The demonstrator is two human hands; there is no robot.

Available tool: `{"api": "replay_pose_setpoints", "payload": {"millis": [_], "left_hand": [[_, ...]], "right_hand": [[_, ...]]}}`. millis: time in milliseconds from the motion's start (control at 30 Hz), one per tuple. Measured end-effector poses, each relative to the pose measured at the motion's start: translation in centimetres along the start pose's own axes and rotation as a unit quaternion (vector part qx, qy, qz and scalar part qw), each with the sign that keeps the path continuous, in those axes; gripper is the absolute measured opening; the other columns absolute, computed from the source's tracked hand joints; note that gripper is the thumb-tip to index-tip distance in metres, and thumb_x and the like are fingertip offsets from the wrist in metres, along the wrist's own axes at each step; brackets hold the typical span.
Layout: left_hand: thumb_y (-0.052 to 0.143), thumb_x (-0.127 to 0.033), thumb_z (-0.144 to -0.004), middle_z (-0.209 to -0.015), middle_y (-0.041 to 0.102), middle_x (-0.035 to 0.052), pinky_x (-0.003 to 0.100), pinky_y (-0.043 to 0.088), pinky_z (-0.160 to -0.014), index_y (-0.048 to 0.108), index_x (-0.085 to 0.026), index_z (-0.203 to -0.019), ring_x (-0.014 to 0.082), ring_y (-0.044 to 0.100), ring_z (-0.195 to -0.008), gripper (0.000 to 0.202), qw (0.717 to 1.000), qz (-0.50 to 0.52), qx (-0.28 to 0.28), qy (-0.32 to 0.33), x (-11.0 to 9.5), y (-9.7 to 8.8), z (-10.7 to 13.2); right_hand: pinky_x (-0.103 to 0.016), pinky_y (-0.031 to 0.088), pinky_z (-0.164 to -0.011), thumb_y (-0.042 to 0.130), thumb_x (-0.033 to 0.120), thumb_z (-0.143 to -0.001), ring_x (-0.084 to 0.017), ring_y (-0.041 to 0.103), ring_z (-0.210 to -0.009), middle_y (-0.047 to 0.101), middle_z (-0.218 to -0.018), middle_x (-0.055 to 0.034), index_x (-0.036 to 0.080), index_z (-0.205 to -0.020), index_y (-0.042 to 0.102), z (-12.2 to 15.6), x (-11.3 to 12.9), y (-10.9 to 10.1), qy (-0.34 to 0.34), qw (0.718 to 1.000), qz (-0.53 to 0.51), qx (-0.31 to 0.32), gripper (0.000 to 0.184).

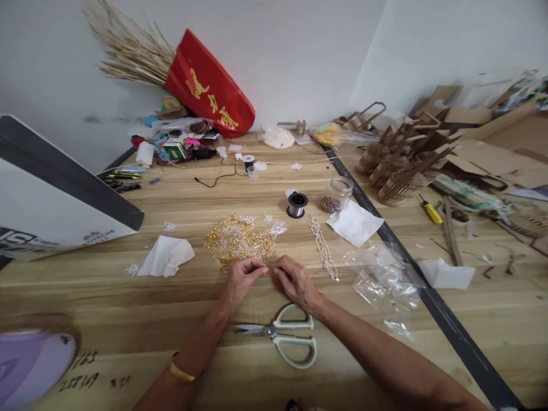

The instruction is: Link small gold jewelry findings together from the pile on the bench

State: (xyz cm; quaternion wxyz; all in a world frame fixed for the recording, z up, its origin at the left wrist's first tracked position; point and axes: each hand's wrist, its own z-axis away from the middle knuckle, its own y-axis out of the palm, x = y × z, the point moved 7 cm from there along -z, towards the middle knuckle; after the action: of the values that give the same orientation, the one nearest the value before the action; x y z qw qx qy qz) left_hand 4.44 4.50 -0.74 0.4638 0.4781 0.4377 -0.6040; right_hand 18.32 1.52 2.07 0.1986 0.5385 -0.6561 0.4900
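My left hand (245,278) is closed in a pinch in front of a heap of small gold and silver jewelry pieces (240,240). My right hand (296,279) faces it, thumb and fingers also pinched. Between the fingertips is something tiny, too small to name. Scissors (274,331) with pale handles lie partly spread on the wooden table (205,354), just below my hands. To the right of my right hand rests a silver chain (323,248). A black spool of wire (297,204) stands beyond the heap.
White paper (166,256) lies left of the heap, more paper (354,222) beside a glass jar of beads (338,194). Clear plastic bags (385,274) sit on the right. Small woven baskets (398,165) and a yellow-handled screwdriver (430,209) lie beyond a dark strip (445,319). A box (55,205) stands left.
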Motion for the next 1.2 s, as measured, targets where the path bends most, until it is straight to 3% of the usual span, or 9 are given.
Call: {"api": "replay_pose_setpoints", "payload": {"millis": [200, 433, 767, 933, 1033, 1200], "left_hand": [[0.069, -0.022, -0.062, -0.066, 0.068, 0.0026, 0.023, 0.050, -0.061, 0.066, -0.013, -0.069, 0.0133, 0.061, -0.062, 0.012, 0.998, -0.044, 0.008, 0.033, -0.1, 0.4, 0.3], [0.066, -0.017, -0.064, -0.063, 0.067, 0.0023, 0.022, 0.050, -0.060, 0.064, -0.015, -0.065, 0.0128, 0.061, -0.059, 0.003, 0.987, -0.128, -0.008, 0.095, -0.7, 0.5, 0.6], [0.063, -0.018, -0.066, -0.062, 0.064, 0.0021, 0.022, 0.047, -0.058, 0.063, -0.014, -0.065, 0.0128, 0.058, -0.059, 0.004, 0.988, -0.136, 0.006, 0.074, -0.7, 0.7, 0.6], [0.064, -0.023, -0.067, -0.062, 0.064, 0.0019, 0.023, 0.047, -0.059, 0.062, -0.014, -0.066, 0.0126, 0.057, -0.059, 0.009, 0.994, -0.095, 0.019, 0.053, -0.8, 0.7, 0.6], [0.065, -0.026, -0.067, -0.063, 0.064, 0.0023, 0.023, 0.046, -0.059, 0.062, -0.014, -0.067, 0.0129, 0.057, -0.060, 0.012, 0.995, -0.079, 0.026, 0.053, -0.8, 0.7, 0.6], [0.064, -0.028, -0.070, -0.064, 0.063, 0.0017, 0.023, 0.045, -0.061, 0.061, -0.014, -0.067, 0.0127, 0.057, -0.061, 0.014, 0.994, -0.082, 0.034, 0.067, -0.7, 0.9, 0.5]], "right_hand": [[-0.028, 0.047, -0.068, 0.041, 0.019, -0.093, -0.016, 0.056, -0.075, 0.059, -0.082, -0.0066, 0.018, -0.092, 0.057, 0.2, 0.5, 0.4, -0.042, 0.999, 0.012, 0.022, 0.016], [-0.026, 0.046, -0.065, 0.039, 0.019, -0.094, -0.016, 0.054, -0.072, 0.056, -0.082, -0.0059, 0.019, -0.089, 0.055, 0.4, 0.5, 0.9, -0.048, 0.995, 0.060, 0.057, 0.017], [-0.026, 0.048, -0.067, 0.038, 0.018, -0.094, -0.016, 0.056, -0.074, 0.056, -0.084, -0.0063, 0.019, -0.095, 0.056, 0.6, 0.4, 1.0, -0.047, 0.993, 0.085, 0.070, 0.017], [-0.033, 0.051, -0.084, 0.039, 0.016, -0.094, -0.019, 0.056, -0.100, 0.056, -0.108, -0.0118, 0.020, -0.114, 0.051, 0.5, 1.1, 0.3, -0.078, 0.996, 0.046, 0.013, 0.024], [-0.037, 0.049, -0.091, 0.038, 0.014, -0.094, -0.020, 0.053, -0.110, 0.055, -0.116, -0.0134, 0.020, -0.122, 0.046, 0.5, 1.2, 0.5, -0.090, 0.995, 0.039, 0.010, 0.030], [-0.033, 0.051, -0.082, 0.042, 0.015, -0.093, -0.018, 0.058, -0.094, 0.061, -0.100, -0.0097, 0.021, -0.116, 0.050, 0.5, 0.9, 0.9, -0.082, 0.996, 0.030, 0.033, 0.025]]}}
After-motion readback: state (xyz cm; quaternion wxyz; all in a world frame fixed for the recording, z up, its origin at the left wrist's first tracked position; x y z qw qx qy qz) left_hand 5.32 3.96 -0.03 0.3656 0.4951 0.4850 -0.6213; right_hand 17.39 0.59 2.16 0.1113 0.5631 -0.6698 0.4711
